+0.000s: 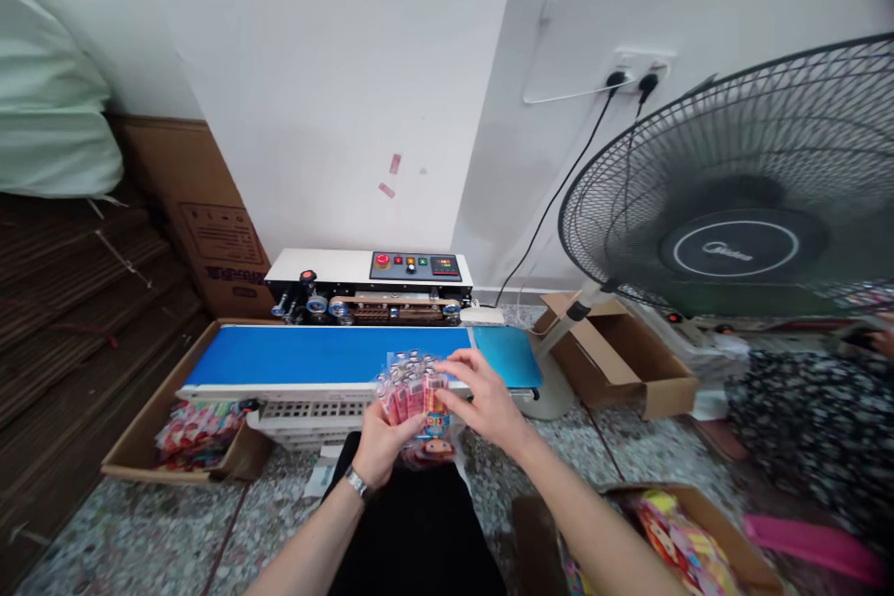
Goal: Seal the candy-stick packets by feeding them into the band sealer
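Note:
Over my lap, at the front edge of a blue conveyor belt, I hold a clear plastic packet of small pink items with printed labels. My left hand, with a metal watch on its wrist, grips the packet's left side, thumb across the front. My right hand has its thumb and fingers at the packet's upper right edge. Behind the belt stands a band sealing machine with a lit control panel. What exactly the pink items are, I cannot make out.
A large fan stands at the right, above an open cardboard box. Filled boxes of colourful packets sit at lower left and lower right. Flattened cardboard is stacked left. Another person's patterned clothing shows at far right.

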A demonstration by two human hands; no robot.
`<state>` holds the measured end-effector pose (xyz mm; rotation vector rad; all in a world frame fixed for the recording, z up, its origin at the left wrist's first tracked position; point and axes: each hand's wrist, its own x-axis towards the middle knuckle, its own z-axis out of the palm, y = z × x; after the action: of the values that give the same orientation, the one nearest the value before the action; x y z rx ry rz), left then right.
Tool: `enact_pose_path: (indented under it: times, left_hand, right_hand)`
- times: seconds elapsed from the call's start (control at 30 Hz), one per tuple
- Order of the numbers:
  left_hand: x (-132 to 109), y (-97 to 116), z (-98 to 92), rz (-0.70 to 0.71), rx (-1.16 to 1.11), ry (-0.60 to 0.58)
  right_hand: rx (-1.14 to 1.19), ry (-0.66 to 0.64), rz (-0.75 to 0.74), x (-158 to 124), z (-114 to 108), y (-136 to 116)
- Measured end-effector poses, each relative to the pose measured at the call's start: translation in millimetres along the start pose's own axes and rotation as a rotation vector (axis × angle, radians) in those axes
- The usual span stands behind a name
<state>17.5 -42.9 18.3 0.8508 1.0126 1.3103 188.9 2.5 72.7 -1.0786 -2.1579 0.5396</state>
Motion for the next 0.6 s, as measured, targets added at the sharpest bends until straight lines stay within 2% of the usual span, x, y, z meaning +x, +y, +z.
enact_pose_path:
  times: [0.13,0.37,0.43,0.53,0.6]
  left_hand:
    - [-1,6,-1.0,0.005,0.003,-0.014]
    - [-2,10,-1.8,0.001,-0.049,0.046]
    - [-2,10,-1.9,0.002,-0.059,0.052]
    - [-1,10,-0.4,0.024,-0.078,0.079]
    - [0,10,1.8,0.038,-0.092,0.087]
  right_hand:
    - [-0.07,-0.042,-0.051,6,1,-1]
    - [-0.072,-0.013,-0.097,3,10,0]
    - [-0.027,0.052,-0.016,1,14,-1]
    - [0.084,0.167,0.246,-6,26,1]
    - [0.184,0.142,0.372,-11,37,2]
